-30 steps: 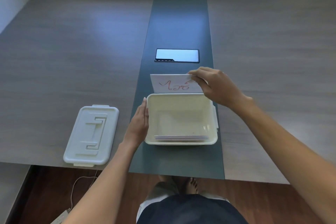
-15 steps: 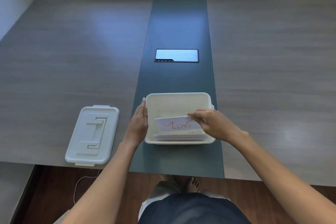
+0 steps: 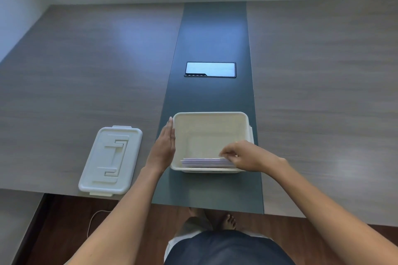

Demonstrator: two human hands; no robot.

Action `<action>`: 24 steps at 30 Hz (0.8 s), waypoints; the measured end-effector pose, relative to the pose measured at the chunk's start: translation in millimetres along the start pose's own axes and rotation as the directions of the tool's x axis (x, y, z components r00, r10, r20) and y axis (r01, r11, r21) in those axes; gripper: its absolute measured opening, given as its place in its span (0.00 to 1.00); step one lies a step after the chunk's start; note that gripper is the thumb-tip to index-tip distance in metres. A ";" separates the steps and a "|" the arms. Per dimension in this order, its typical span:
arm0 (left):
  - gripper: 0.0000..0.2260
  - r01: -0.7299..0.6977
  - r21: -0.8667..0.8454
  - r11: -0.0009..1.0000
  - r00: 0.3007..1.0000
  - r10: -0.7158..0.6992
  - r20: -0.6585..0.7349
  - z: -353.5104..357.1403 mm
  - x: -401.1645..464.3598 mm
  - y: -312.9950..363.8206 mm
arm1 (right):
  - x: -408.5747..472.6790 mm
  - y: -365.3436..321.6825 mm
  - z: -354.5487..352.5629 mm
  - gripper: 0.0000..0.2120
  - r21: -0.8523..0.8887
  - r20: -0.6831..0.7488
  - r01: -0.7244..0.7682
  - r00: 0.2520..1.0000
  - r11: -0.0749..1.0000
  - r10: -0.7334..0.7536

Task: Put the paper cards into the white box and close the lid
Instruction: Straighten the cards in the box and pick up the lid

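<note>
The white box (image 3: 212,114) stands open on the dark centre strip of the table, close to the near edge. Several paper cards (image 3: 204,162) stand on edge in a stack against its near wall; only their top edges show. My right hand (image 3: 246,156) hovers over the box's near right corner, thumb and fingertips pinched at the top edge of the front card. My left hand (image 3: 164,148) lies flat against the box's left wall, fingers straight. The white lid (image 3: 111,160) lies face up on the table to the left of the box, apart from it.
A black-framed glossy panel (image 3: 210,69) sits in the dark strip (image 3: 213,34) beyond the box. The table's near edge (image 3: 206,207) runs just below box and lid. Beneath it are a wooden floor, a white cable (image 3: 93,220) and my bare feet.
My right hand brought the card with red writing from beyond the box down into it, onto the stack at the near wall. The writing no longer shows. My left hand stayed on the box.
</note>
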State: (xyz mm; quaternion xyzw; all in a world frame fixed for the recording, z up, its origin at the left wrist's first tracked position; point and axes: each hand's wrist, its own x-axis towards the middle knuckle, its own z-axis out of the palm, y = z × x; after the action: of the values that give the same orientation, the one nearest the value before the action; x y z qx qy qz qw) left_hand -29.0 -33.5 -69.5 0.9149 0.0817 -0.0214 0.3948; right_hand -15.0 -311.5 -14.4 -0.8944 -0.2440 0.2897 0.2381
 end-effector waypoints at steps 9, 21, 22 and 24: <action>0.26 -0.066 0.342 0.938 0.998 0.065 0.012 -21.0 -3.2 6.9 | 48.5 -9.5 -13.7 0.16 -0.125 -0.454 0.111 0.877 0.986 -0.156; 0.28 0.185 0.507 0.842 0.973 -0.083 -0.217 -102.6 -46.5 -45.2 | 135.7 -64.4 -21.7 0.23 -0.440 -0.263 0.148 0.922 0.886 -0.284; 0.28 0.215 0.504 0.837 0.966 -0.104 -0.238 -109.3 -51.8 -52.5 | 143.4 -74.8 -21.7 0.23 -0.457 -0.246 0.169 0.920 0.873 -0.307; 0.29 0.274 0.485 0.831 0.950 -0.156 -0.269 -124.1 -61.1 -68.7 | 161.4 -98.9 -19.8 0.23 -0.489 -0.203 0.209 0.917 0.847 -0.343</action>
State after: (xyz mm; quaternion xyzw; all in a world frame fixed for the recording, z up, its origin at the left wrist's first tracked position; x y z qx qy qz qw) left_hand -103.8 94.9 -27.3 0.9685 0.2185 0.0136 0.1184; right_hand 83.2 -148.6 -8.9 -0.9118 -0.3960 0.0558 0.0927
